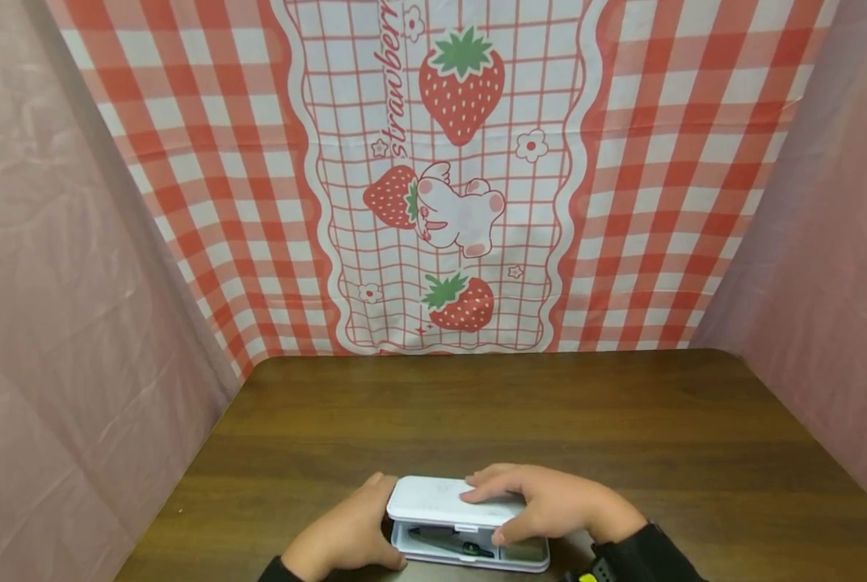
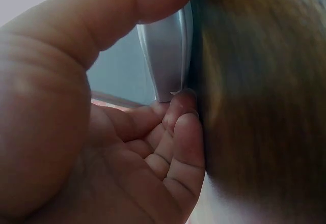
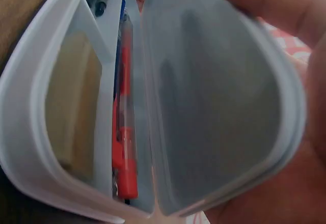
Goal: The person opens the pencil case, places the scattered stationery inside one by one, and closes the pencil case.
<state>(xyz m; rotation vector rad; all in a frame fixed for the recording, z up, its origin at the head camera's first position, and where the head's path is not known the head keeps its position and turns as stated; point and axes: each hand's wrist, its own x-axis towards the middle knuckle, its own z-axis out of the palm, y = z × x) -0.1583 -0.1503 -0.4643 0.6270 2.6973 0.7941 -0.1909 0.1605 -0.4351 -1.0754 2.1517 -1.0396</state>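
A white plastic pencil case (image 1: pixel 477 563) lies near the table's front edge, its hinged lid (image 1: pixel 422 501) partly raised. My left hand (image 1: pixel 349 525) holds the case's left end, thumb at the front and fingers curled round the back. On the right, my right hand (image 1: pixel 560 503) grips the lid, with fingers on top and thumb at its front edge. Inside, a dark grey slender tool (image 1: pixel 451 540) lies in the front compartment. The right wrist view shows a red pen (image 3: pixel 127 152) alongside something blue in the rear slot, and a yellowish block (image 3: pixel 74 107) in the end compartment.
The brown wooden table (image 1: pixel 491 420) extends behind the case. A red-and-white checked strawberry cloth (image 1: pixel 448 162) hangs at its far edge, and pale pink curtains (image 1: pixel 77 323) flank both sides. A dark wristband (image 1: pixel 596 566) sits on the right wrist.
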